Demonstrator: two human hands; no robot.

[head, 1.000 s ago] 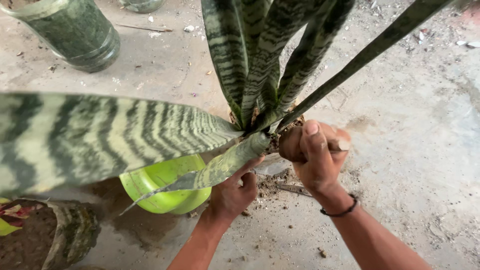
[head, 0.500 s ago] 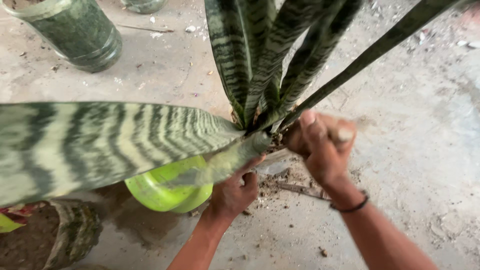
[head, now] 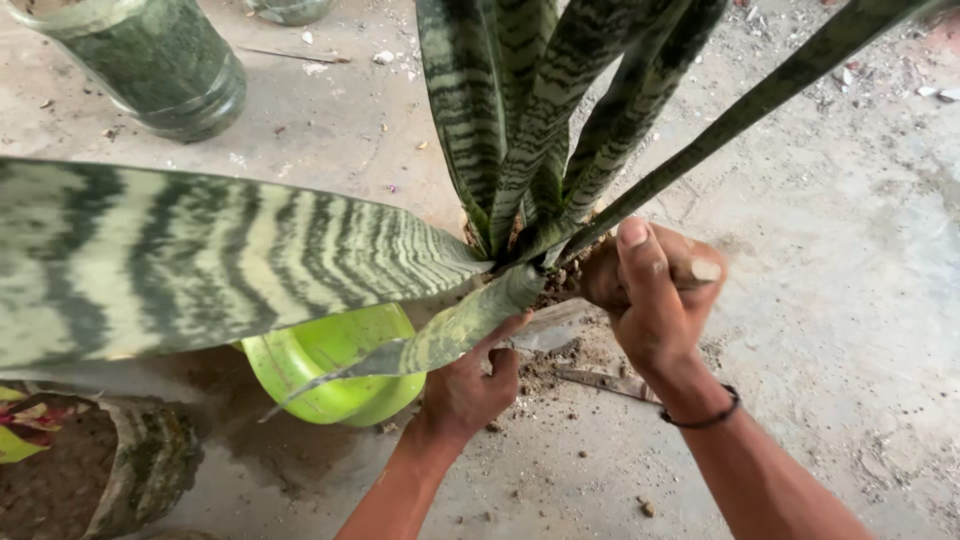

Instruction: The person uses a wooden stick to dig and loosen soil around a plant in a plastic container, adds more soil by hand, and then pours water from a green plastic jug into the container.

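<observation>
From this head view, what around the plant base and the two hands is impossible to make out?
- Working end of the wooden-handled tool: hidden by the right hand and the leaves.
- Pot or root ball: covered by the broad striped leaf and the left hand.
- Green plastic container: its top lies under that leaf.
- Leaf tips: cut off by the top edge.

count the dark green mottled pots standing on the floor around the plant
3, maybe more out of frame: one dark green pot at top left, another pot's edge at the top rim, and a soil-filled pot at bottom left.
</observation>
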